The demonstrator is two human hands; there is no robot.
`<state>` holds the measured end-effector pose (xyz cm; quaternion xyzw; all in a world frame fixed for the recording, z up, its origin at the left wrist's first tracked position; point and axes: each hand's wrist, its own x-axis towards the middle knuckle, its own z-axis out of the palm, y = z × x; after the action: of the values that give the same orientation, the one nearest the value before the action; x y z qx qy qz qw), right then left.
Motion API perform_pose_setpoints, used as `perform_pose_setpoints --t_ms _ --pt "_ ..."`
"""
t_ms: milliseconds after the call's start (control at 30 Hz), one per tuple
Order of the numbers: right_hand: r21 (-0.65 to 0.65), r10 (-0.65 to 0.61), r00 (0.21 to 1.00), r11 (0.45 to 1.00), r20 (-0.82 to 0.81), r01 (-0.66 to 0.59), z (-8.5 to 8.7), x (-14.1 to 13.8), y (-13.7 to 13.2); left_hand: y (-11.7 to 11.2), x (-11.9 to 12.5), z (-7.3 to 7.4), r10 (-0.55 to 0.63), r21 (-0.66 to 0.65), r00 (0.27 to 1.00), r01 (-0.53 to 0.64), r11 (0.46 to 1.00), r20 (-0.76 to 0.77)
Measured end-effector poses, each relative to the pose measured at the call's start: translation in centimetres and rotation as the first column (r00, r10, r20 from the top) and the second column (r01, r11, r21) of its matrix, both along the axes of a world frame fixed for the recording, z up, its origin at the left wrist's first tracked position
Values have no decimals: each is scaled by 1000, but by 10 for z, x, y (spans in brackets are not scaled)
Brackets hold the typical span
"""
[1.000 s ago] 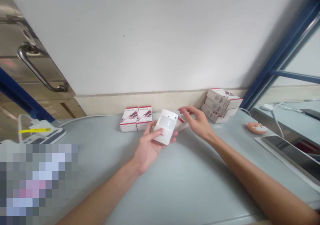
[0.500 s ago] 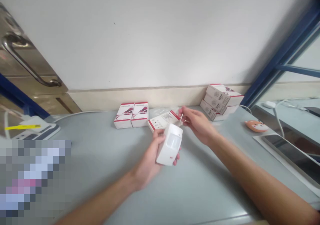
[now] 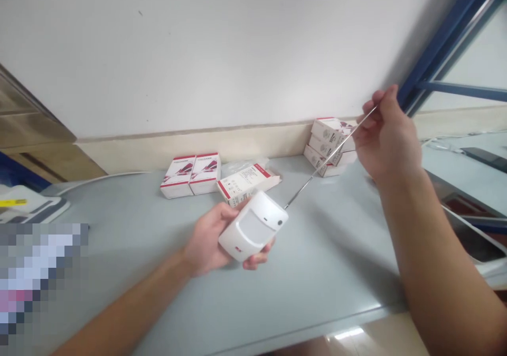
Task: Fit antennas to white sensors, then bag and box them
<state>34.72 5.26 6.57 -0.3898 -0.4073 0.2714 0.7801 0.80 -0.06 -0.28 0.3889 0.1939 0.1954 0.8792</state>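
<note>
Pinching the far end of a thin metal antenna (image 3: 330,156) between thumb and fingertips, my right hand (image 3: 390,139) is above and right of the white sensor (image 3: 253,228), the antenna slanting down to the sensor's top corner. My left hand (image 3: 206,240) is wrapped round the sensor's lower part, fingertips showing on its far side, holding it tilted above the table (image 3: 301,287). Just behind the sensor lies a loose box (image 3: 249,180), clear plastic (image 3: 233,167) at its back. A pair of boxes (image 3: 206,171) sits left of the sensor, stacked boxes (image 3: 322,147) behind and right, a stretch of grey tabletop between. Nearer me than the sensor, the tabletop runs to its front edge, floor (image 3: 376,340) below. A white wall (image 3: 237,55) rises behind the sensor; a blue frame (image 3: 443,44) slants far to its right.
</note>
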Motion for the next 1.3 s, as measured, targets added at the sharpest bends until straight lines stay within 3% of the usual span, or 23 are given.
perform_pose_setpoints --t_ms 67,200,367,567,700,1300 --pt "-34 40 999 999 13 -40 -4 -1 3 0 2 -5 -20 -37 1000 20 999 -5" --pt "-51 142 989 988 -32 -144 -14 -16 9 1 1 -17 75 -95 997 -78 992 -32" --pt "-101 231 973 968 -20 -231 -22 -41 8 2 0 -21 137 -121 990 -139 983 -23" --pt "-14 52 996 999 67 -52 -18 -50 0 -2 2 -19 97 -167 994 -87 982 51" --pt "-2 71 995 997 77 -71 -17 -44 -2 -3 3 -20 53 -194 996 -38 980 77" --pt "-43 -1 997 999 78 5 -32 -31 11 -2 -1 -22 136 -231 990 -124 965 38"
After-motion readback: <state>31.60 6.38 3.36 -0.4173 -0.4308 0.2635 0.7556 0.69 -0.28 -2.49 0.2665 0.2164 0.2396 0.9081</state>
